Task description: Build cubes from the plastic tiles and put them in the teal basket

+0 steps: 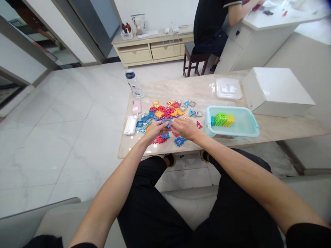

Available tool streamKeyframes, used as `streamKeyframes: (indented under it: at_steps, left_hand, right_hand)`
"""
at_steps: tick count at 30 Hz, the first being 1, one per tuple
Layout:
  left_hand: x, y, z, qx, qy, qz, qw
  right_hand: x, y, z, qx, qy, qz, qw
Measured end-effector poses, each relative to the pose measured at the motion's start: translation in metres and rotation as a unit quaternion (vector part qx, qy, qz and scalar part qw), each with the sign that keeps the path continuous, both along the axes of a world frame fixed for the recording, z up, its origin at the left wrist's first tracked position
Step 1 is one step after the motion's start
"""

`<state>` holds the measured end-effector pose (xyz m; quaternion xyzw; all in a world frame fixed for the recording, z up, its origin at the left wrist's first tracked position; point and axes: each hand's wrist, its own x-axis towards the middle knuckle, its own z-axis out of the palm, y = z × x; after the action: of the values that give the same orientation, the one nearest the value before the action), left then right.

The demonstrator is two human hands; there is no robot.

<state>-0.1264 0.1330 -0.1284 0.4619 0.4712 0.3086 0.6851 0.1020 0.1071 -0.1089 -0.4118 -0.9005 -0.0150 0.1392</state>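
You are pinching a blue plastic tile (167, 122) between your left hand (154, 131) and right hand (184, 128), with both grips pressed together on its edges, holding it steadily just above the heap of coloured tiles (161, 115) on the marble counter (181, 86).

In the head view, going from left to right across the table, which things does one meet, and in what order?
White rectangular device → pile of coloured plastic interlocking tiles → clear plastic tray with turquoise rim → white box
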Motion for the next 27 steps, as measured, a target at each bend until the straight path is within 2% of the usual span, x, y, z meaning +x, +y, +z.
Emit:
streamKeyframes:
  at_steps: [2, 3, 4, 6, 7, 9, 14, 24, 27]
  left_hand:
    - [-0.007, 0.003, -0.001, 0.059, 0.087, 0.021, 0.994]
    - [-0.012, 0.004, -0.001, 0.109, 0.154, 0.025, 0.982]
    - [-0.018, 0.006, -0.003, 0.167, 0.228, 0.022, 0.959]
    - [-0.029, 0.008, -0.006, 0.272, 0.357, -0.003, 0.894]
    - [-0.034, 0.009, -0.008, 0.303, 0.399, -0.019, 0.865]
    - [-0.041, 0.011, -0.013, 0.324, 0.436, -0.043, 0.838]
    - [-0.049, 0.013, -0.02, 0.31, 0.427, -0.071, 0.846]
    - [-0.049, 0.014, -0.017, 0.314, 0.417, -0.098, 0.848]
    - [-0.048, 0.012, -0.018, 0.303, 0.401, -0.085, 0.86]
  right_hand:
    - [0.0, -0.002, -0.001, -0.028, 0.002, 0.004, 1.0]
    - [0.001, -0.003, -0.001, -0.051, -0.003, 0.006, 0.999]
    - [0.004, -0.003, -0.001, -0.078, -0.014, 0.012, 0.997]
    - [0.01, -0.006, -0.002, -0.132, -0.051, 0.037, 0.989]
    - [0.013, -0.007, -0.004, -0.155, -0.074, 0.054, 0.984]
    - [0.018, -0.01, -0.009, -0.193, -0.121, 0.08, 0.97]
    - [0.021, -0.014, -0.024, -0.257, -0.202, 0.061, 0.943]
    - [0.013, -0.01, -0.04, -0.251, -0.227, 0.022, 0.941]
    - [0.011, -0.013, -0.041, -0.245, -0.235, 0.013, 0.941]
